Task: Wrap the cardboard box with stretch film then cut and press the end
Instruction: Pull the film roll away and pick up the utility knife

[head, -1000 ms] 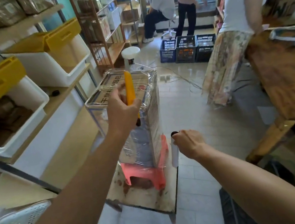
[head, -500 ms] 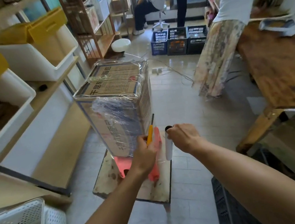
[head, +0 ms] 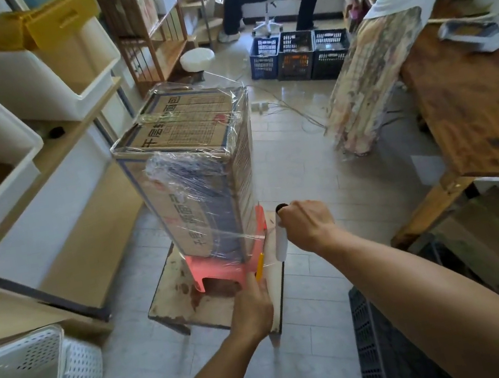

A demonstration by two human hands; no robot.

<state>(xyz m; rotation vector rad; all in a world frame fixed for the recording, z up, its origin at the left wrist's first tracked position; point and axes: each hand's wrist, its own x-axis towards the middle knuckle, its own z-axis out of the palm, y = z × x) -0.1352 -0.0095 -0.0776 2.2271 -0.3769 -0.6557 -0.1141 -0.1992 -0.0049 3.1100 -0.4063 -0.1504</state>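
Cardboard box (head: 189, 152): upright on pink stool (head: 218, 270), sheathed in crinkled stretch film (head: 187, 179). Right grip (head: 308, 225) clasps film roll (head: 280, 243); left grip (head: 254, 306) clasps yellow cutter (head: 259, 266).

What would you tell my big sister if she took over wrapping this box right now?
Left hand: grips the yellow cutter, tip by the film's lower edge.
Right hand: holds the film roll upright beside the box.
Cardboard box: stands on the pink stool, wrapped in film.
Done: wrapping.
Left: a film strip seems to join box and roll; finish the cut, then press the end onto the box.
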